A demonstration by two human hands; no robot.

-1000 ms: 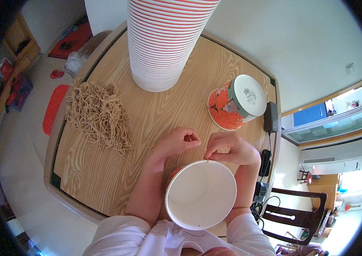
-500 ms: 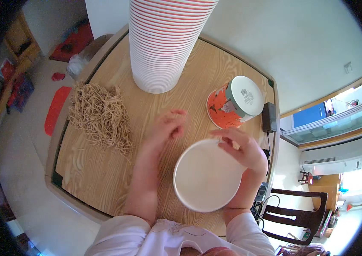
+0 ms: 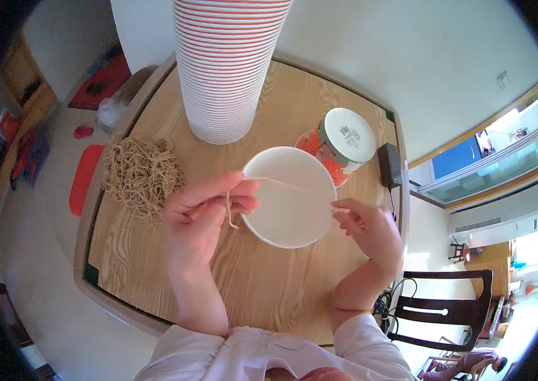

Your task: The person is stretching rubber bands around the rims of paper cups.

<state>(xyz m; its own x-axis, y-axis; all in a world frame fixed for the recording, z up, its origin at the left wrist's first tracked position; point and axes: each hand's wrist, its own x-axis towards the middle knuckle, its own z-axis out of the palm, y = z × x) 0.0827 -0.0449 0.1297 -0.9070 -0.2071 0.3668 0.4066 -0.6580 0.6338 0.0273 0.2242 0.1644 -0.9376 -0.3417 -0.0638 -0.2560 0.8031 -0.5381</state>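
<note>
A thin pale string point(image 3: 281, 184) runs between my hands, over the mouth of a white paper bucket point(image 3: 286, 222). My left hand point(image 3: 199, 216) pinches one end, with a short tail hanging from its fingers. At the bucket's right rim, my right hand point(image 3: 373, 228) is closed in a pinch where the string's other end fades from sight. The bucket stands open side up, with its pale inside showing. To the left lies a tangled heap of tan string point(image 3: 145, 174).
A tall stack of white, red-lined paper buckets point(image 3: 224, 82) rises at the table's far side. An orange-and-green printed bucket point(image 3: 347, 136) sits upside down behind the white one. A black power adapter point(image 3: 389, 165) rests at the right edge, and a dark chair point(image 3: 446, 311) stands beyond it.
The white bucket has shifted away from me and slightly left. My left hand has come up and now holds string stretched toward my right hand, which has moved slightly right and nearer.
</note>
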